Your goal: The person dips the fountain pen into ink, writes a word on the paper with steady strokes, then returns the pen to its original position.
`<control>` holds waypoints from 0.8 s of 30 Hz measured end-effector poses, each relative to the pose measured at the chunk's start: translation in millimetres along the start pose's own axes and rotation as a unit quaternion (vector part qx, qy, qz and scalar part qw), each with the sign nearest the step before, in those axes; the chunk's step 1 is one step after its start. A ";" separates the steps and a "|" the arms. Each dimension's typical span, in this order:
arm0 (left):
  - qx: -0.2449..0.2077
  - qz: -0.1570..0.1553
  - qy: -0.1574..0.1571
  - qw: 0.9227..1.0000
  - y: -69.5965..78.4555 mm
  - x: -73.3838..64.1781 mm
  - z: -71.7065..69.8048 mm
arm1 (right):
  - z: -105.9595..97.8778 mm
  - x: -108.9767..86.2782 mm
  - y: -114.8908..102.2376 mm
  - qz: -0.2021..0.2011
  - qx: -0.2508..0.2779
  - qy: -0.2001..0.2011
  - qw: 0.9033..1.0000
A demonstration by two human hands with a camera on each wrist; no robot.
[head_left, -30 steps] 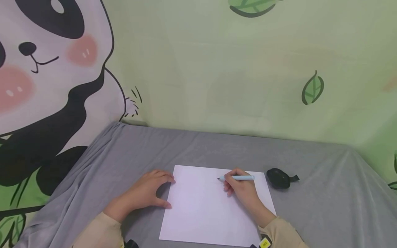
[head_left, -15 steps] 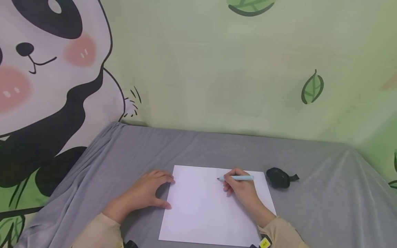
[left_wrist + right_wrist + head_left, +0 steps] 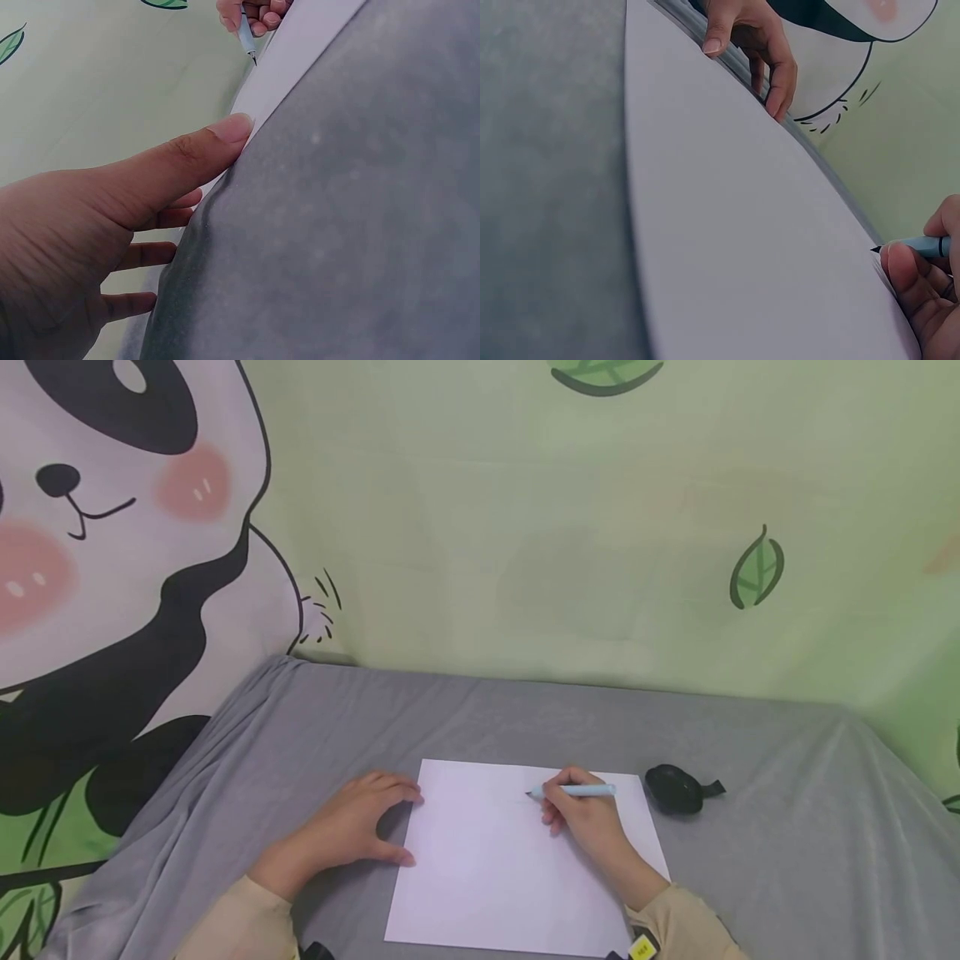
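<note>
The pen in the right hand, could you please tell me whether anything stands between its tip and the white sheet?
Nothing visible does. The right hand holds the pen with its tip right at the white sheet; the left hand is at the left edge, the black object off the sheet.

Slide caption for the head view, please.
Right hand holds a light-blue pen over white paper, left hand at its left edge.
</note>
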State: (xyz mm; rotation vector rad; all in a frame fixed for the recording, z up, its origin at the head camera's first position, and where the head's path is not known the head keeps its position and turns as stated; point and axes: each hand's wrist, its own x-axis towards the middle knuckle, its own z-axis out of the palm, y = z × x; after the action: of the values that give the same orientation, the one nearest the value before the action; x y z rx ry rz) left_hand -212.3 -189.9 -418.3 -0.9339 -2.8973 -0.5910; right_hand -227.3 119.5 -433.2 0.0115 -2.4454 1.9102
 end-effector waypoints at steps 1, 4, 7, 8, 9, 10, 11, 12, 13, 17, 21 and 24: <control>0.001 -0.001 0.000 1.000 0.1 0.0 0.0 | -0.1 0.0 0.0 0.000 0.000 -0.001 1.000; 0.001 -0.003 0.000 1.000 0.1 0.1 -0.1 | -0.9 0.6 0.6 -0.002 0.002 -0.004 1.000; -0.001 -0.005 -0.002 1.000 0.2 0.1 -0.3 | -1.5 0.7 1.2 -0.004 0.007 -0.008 1.000; -0.002 -0.006 -0.003 1.000 0.2 0.1 -0.4 | -1.8 0.7 1.4 -0.003 0.008 -0.008 1.000; -0.002 -0.007 -0.004 1.000 0.3 0.1 -0.4 | -2.0 0.6 1.7 -0.003 0.009 -0.009 1.000; -0.002 -0.007 -0.005 1.000 0.3 0.2 -0.5 | -2.1 0.7 1.7 -0.003 0.009 -0.010 1.000; -0.003 -0.008 -0.005 1.000 0.2 0.2 -0.5 | -2.2 0.6 1.7 -0.002 0.008 -0.010 1.000; -0.003 -0.009 -0.006 1.000 0.1 0.3 -0.5 | -2.3 0.6 1.6 -0.002 0.007 -0.011 1.000; -0.003 -0.009 -0.006 1.000 0.0 0.4 -0.5 | -2.3 0.5 1.4 -0.002 0.006 -0.012 1.000; -0.001 -0.008 -0.004 1.000 -0.2 0.5 -0.4 | -2.4 -0.3 0.2 -0.003 0.003 -0.015 1.000; 0.001 -0.004 -0.003 1.000 0.1 0.7 -0.5 | -2.3 -1.9 -0.9 -0.004 0.002 -0.019 1.000; 0.002 -0.001 -0.002 1.000 0.2 0.9 -0.4 | -2.6 -3.1 -1.4 -0.005 0.004 -0.022 1.000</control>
State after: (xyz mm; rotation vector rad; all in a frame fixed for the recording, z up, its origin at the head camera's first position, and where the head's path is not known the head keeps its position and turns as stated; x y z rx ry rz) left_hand -213.0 -189.3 -417.7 -0.9333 -2.9017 -0.5845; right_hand -224.0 121.6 -431.3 0.0671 -2.4606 1.9363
